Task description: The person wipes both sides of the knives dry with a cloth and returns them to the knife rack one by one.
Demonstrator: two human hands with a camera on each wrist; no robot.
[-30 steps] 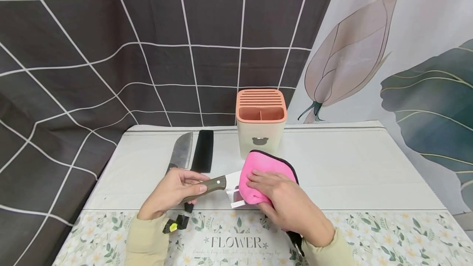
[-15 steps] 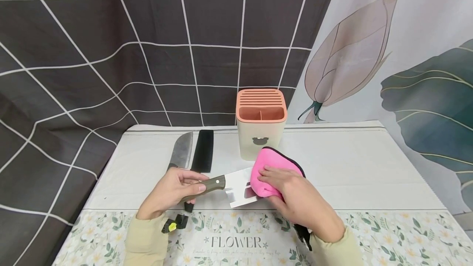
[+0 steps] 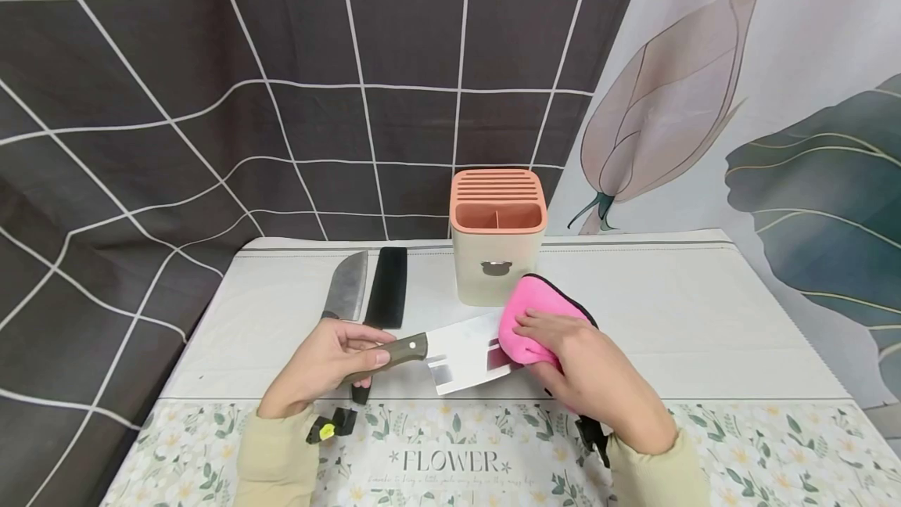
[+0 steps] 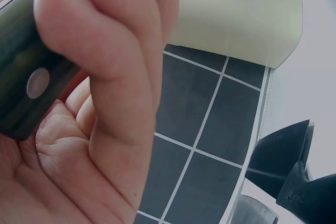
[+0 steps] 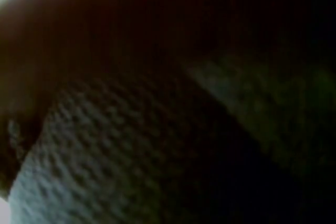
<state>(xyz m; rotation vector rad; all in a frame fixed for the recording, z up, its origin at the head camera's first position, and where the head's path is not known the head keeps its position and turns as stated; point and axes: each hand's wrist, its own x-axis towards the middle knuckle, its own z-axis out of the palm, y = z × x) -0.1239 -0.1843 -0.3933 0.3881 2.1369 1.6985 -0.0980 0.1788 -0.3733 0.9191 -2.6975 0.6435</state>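
Note:
My left hand (image 3: 320, 366) grips the dark green handle (image 3: 404, 350) of a cleaver. In the left wrist view, fingers (image 4: 121, 66) curl round that handle. The shiny cleaver blade (image 3: 461, 350) points right, held flat above the table. Over its far end lies a pink cloth (image 3: 531, 327) with a black edge, which my right hand (image 3: 584, 366) holds with fingers on top and the thumb at the near side. The blade's tip is hidden under the cloth. The right wrist view is dark and blurred, with only a rough, textured fabric (image 5: 105, 145) showing.
Behind the blade stands a cream knife holder (image 3: 493, 272) with an orange slotted top. Another knife (image 3: 346, 288) and a black-bladed knife or sheath (image 3: 387, 288) lie at the left, partly behind my left hand. A grid-patterned curtain (image 3: 415, 124) hangs behind the table.
My right hand and the pink cloth have slid right along the blade toward its far end, uncovering more of the metal. The left hand has barely moved.

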